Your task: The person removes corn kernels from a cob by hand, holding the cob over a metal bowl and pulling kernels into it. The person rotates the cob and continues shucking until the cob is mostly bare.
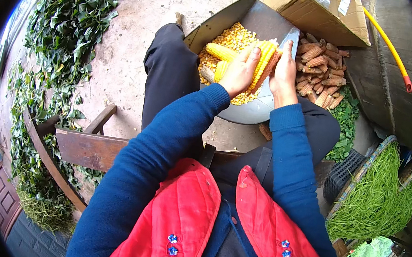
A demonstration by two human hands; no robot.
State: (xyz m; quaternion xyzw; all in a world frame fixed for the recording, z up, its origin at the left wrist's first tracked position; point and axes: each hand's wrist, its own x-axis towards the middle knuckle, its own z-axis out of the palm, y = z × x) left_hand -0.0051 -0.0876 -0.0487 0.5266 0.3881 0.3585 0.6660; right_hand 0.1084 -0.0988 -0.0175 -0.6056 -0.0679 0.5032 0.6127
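Above a metal pan (244,112), my left hand (241,71) grips a yellow ear of corn (264,61), thumb along its side. Its right flank shows reddish bare cob; whether that is a second cob cannot be told. My right hand (284,74) presses on this reddish side, thumb pointing up, its fingers partly hidden. Loose corn kernels (235,35) cover much of the pan's floor. Another yellow ear (220,51) lies on them left of my left hand, with a third ear (220,70) partly hidden by that hand. Beside it rests a greyish cob (207,74).
Bare cobs (321,65) are heaped right of the pan, below a cardboard box (318,15). A yellow pole (387,38) with a red end juts in. Leafy vines (70,18) spread at left. A wooden bench (89,149) is under me. Cut grass (374,193) fills a basket at right.
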